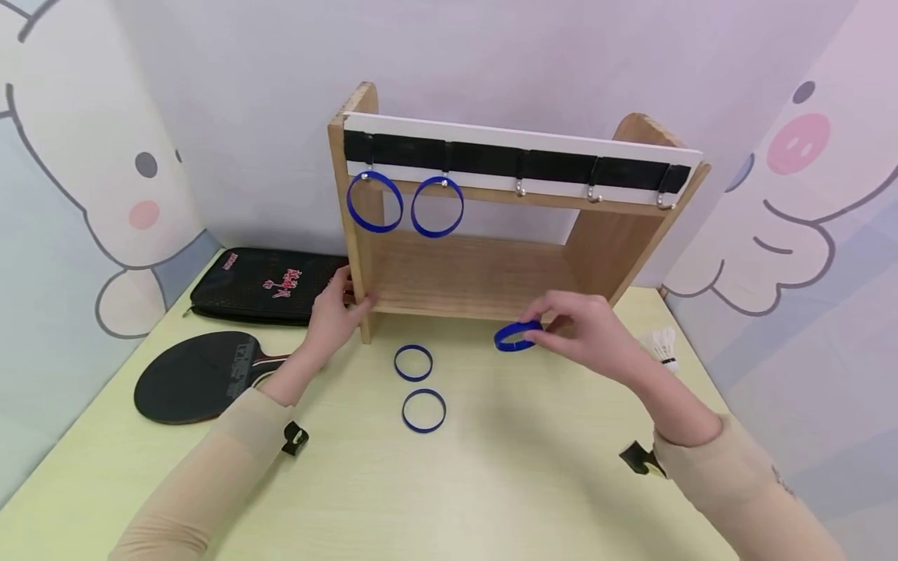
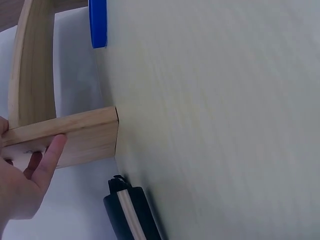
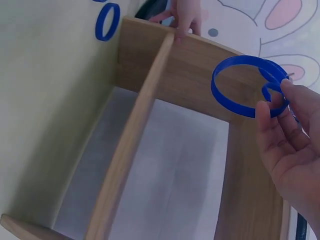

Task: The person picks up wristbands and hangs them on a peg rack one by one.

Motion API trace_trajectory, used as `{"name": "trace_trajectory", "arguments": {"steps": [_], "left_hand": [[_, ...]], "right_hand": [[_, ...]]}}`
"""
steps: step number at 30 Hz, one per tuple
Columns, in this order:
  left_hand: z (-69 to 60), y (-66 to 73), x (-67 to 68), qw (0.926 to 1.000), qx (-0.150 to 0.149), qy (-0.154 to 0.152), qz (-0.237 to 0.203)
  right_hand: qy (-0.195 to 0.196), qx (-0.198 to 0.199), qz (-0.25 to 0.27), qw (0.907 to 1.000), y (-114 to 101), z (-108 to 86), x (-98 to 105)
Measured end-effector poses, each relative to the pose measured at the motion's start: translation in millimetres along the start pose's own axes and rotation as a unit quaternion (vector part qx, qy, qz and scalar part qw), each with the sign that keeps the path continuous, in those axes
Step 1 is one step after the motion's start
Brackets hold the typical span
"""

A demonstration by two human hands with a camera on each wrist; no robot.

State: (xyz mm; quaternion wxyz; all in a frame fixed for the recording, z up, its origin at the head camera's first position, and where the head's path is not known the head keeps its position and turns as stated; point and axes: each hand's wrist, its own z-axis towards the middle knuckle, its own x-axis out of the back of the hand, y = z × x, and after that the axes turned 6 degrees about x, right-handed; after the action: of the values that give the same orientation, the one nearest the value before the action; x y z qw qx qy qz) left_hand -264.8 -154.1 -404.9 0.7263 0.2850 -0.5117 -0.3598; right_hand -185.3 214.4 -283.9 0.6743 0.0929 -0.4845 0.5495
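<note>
My left hand (image 1: 330,315) grips the left side panel of a small wooden shelf (image 1: 463,273), thumb at its front edge and fingers on the outer face. In front of the shelf, my right hand (image 1: 589,333) pinches a blue ring (image 3: 231,105) between thumb and fingers, above the table. Two blue rings hang from the two leftmost hooks of a black-and-white hook strip (image 1: 484,158) along the shelf's top: a left ring (image 1: 376,228) and a right ring (image 1: 436,234). The three hooks to the right hold nothing. Two more rings lie flat on the table, a farther ring (image 1: 413,379) and a nearer ring (image 1: 424,431).
Left of the shelf lie a black zipped case (image 1: 245,284) and a black table tennis bat (image 1: 192,378). A white shuttlecock (image 1: 662,347) lies on the right of the pale table (image 1: 477,491). Walls with cartoon animals stand behind and at both sides.
</note>
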Motion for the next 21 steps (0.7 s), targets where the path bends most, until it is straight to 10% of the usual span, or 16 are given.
{"name": "trace_trajectory", "arguments": {"steps": [21], "left_hand": [[-1.3, 2.7, -0.3, 0.9999, -0.001, 0.006, 0.011]], "right_hand": [[0.123, 0.055, 0.003, 0.9908, -27, 53.6, 50]]}}
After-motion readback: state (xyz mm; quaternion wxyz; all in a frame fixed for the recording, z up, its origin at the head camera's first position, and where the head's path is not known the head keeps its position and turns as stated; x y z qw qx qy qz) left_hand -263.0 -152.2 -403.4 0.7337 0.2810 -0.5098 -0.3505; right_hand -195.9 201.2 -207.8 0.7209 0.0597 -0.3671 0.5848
